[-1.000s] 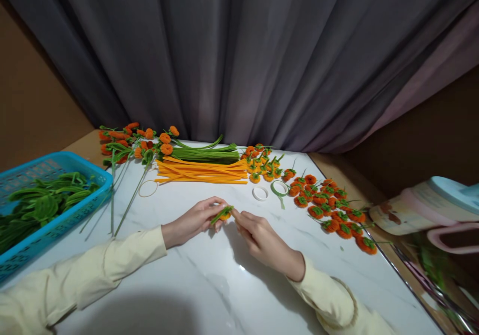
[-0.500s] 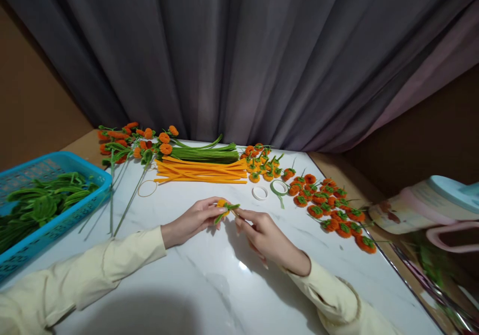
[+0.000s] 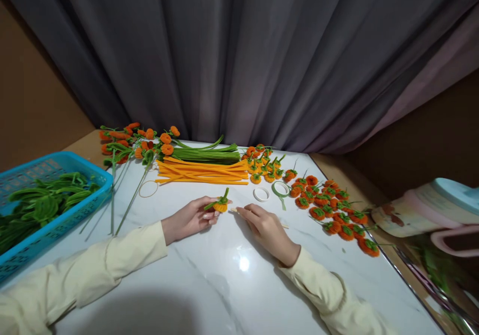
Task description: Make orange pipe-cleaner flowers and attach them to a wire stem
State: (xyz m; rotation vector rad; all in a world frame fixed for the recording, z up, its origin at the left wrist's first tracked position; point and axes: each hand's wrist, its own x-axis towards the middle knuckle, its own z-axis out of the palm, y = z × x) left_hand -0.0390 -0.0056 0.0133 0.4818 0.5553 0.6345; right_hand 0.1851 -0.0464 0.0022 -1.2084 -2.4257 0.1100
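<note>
My left hand [image 3: 192, 218] pinches a small yellow pipe-cleaner flower [image 3: 220, 206] between thumb and fingers. Green fuzzy pieces cap the flower, one sticking upward and another out to the left. Just right of it, my right hand [image 3: 266, 230] is closed on a thin pale wooden stick [image 3: 285, 226]. One tip of the stick shows past the fingertips, close to the flower but apart from it; the other end comes out behind the hand. Beyond the hands lie a bundle of orange-yellow pipe cleaners [image 3: 202, 171] and a bundle of green pipe cleaners [image 3: 205, 154].
A blue basket [image 3: 107, 181] of green leaves stands left. Long-stemmed orange flowers [image 3: 166, 149] lie at the back left. Yellow flower heads [image 3: 256, 178] and orange ones [image 3: 332, 226] spread rightward. White tape [image 3: 261, 199], green tape [image 3: 275, 191], a rubber band [image 3: 139, 190] and a tumbler [image 3: 404, 210] are around.
My right hand has drawn back from the flower, and the stick now shows in it. In my left hand the flower has turned, its green stem now pointing up.
</note>
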